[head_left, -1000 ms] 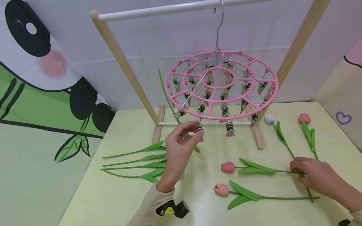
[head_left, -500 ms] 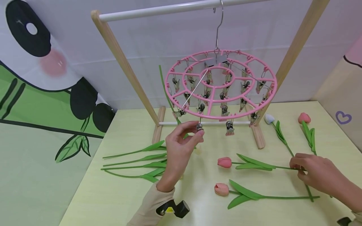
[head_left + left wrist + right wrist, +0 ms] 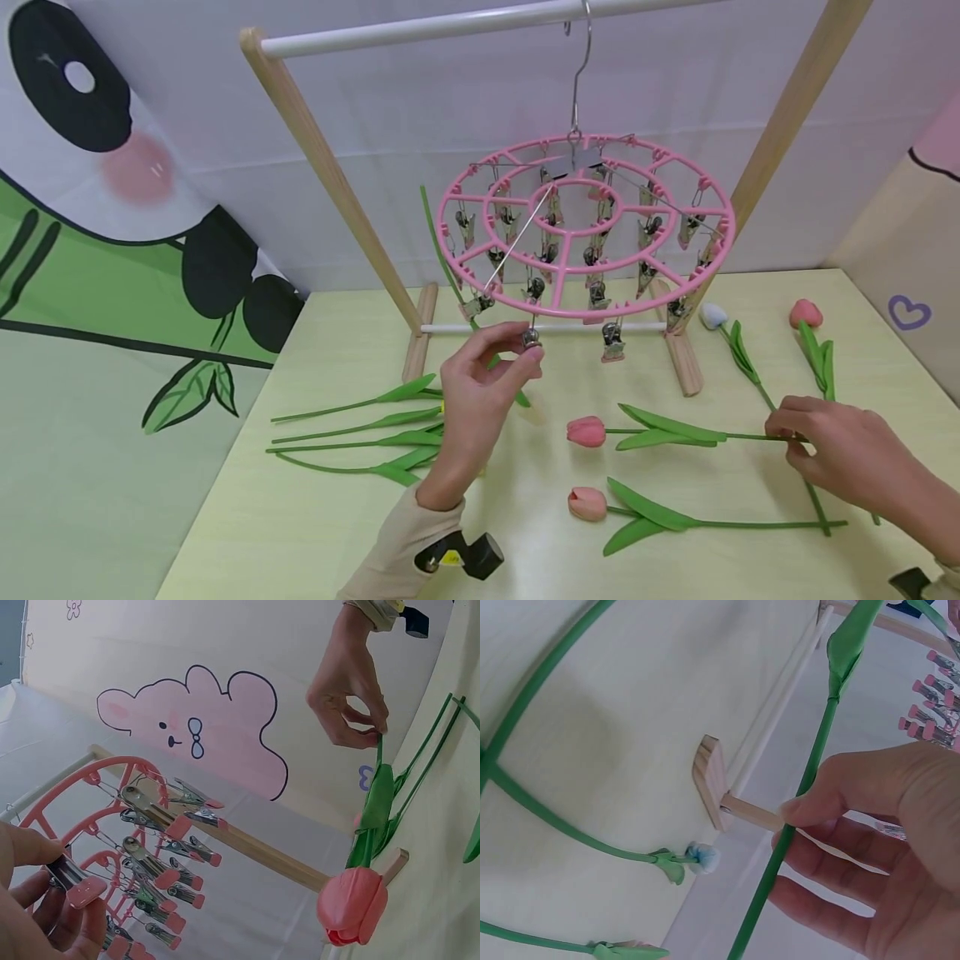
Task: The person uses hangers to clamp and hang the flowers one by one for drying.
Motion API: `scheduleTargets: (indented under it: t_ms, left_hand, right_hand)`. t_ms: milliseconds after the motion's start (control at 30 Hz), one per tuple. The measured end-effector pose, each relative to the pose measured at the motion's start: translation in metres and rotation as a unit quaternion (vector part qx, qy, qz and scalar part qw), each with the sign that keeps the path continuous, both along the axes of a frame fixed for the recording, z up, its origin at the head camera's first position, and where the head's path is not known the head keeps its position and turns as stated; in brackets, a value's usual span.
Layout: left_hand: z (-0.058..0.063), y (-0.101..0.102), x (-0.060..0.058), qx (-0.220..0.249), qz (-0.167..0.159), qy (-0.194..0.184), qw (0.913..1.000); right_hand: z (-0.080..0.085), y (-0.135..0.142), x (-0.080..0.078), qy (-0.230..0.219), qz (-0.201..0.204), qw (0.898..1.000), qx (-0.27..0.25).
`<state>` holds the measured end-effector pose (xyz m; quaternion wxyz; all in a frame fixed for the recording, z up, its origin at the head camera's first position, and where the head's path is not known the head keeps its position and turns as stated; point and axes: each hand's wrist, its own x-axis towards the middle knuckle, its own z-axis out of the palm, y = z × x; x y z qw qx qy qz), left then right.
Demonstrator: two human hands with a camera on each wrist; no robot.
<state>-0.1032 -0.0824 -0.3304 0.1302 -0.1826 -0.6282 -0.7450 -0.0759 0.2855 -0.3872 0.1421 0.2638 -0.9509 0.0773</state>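
while looking past a peach tulip (image 3: 587,504) lying flat on the yellow table (image 3: 300,525), pinching a pink tulip (image 3: 586,432) by its green stem (image 3: 758,901) with the thumb and bent fingers of the right hand (image 3: 843,454), closing them right onto it. holding that flower sideways above the table. pinching a silver clip (image 3: 75,881) with the thumb and fingertips of the left hand (image 3: 480,387), leaving just a little gap for it. seeing four green stems (image 3: 408,438) beside that hand. looking farther back at a white-blue tulip (image 3: 714,316) and a reddish tulip (image 3: 806,313) on the right. seeing the big pink ring (image 3: 558,271) hanging from a white bar (image 3: 450,27), dangling lots more clips (image 3: 612,340). facing a light purple cloth (image 3: 420,117) behind it all.
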Motion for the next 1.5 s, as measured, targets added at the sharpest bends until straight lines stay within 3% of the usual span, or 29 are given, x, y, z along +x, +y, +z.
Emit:
scheduleTargets:
  t_ms: [300,500,700,1500]
  left_hand:
    - [-0.002,0.001,-0.001,0.007,-0.008,-0.006,0.9999]
    - [-0.003,0.001,-0.002,0.002,-0.006,-0.003,1.0]
    - [-0.002,0.001,-0.002,0.003,-0.01,0.008,0.9999]
    - [0.0,0.0,0.0,-0.004,-0.015,0.021,0.9996]
  right_hand:
    - [0.013,-0.006,0.0,0.013,0.003,1.0,0.012]
    - [0.02,-0.009,0.0,0.046,0.016,0.999,0.006]
    - [0.028,-0.013,-0.001,0.089,0.044,0.995,-0.002]
    - [0.062,-0.042,0.004,0.177,0.114,0.977,-0.025]
